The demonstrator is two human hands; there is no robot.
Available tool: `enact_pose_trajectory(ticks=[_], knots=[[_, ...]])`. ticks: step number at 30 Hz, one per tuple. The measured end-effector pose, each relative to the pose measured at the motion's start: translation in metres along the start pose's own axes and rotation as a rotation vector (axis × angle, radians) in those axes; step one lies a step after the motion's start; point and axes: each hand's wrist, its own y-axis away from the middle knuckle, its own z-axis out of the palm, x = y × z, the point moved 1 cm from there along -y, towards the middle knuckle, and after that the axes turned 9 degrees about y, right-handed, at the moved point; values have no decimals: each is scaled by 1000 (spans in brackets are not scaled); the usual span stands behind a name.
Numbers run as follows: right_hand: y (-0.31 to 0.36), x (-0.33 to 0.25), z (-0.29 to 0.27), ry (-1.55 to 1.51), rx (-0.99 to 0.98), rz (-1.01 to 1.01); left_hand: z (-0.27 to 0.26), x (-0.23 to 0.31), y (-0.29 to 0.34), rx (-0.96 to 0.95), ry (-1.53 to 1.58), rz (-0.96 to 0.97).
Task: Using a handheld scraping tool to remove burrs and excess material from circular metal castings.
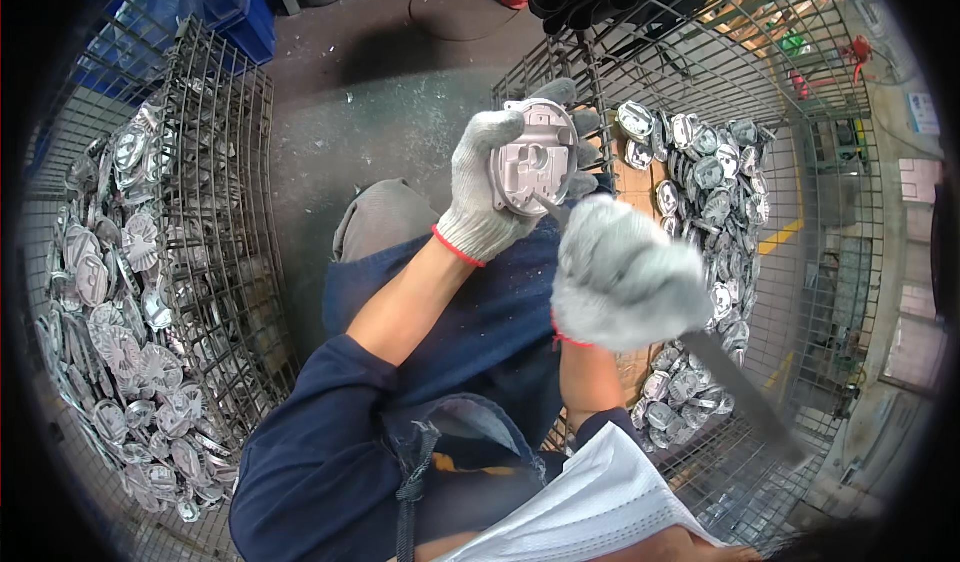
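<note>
My left hand (472, 177), in a grey knit glove with a red cuff edge, grips a round cast-metal part (533, 162) by its rim. Ribs, bosses and recesses on the part's inner side face up. My right hand (628, 277), gloved the same way and blurred by motion, is closed around a long flat file (745, 397). The file's broad blade sticks out toward the lower right. Its narrow end reaches the casting's lower edge; whether it touches cannot be made out.
To the left, a wire-mesh cage (225, 212) holds a heap of similar metal castings (125, 352). Another mesh cage (690, 52) on the right holds more castings (715, 177) over brown board. A blue bin (235, 12) stands at the far left. A white mask (590, 497) hangs low in view.
</note>
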Motion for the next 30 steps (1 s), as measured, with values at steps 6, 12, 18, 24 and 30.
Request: enact_pose_trajectory(ticks=[6,12,18,24,30], knots=[[-18,-58,4,-19,72,-304,4,5,1,-80,216,-31],[-3,-44,1,54,53,-272,9,0,3,-77,301,-103],[7,-25,-7,-91,105,-187,10,-1,5,-63,249,-76],[8,-17,-11,-114,57,-168,9,-2,3,8,255,-62],[13,-11,-1,267,16,-78,4,-3,0,2,331,-57]])
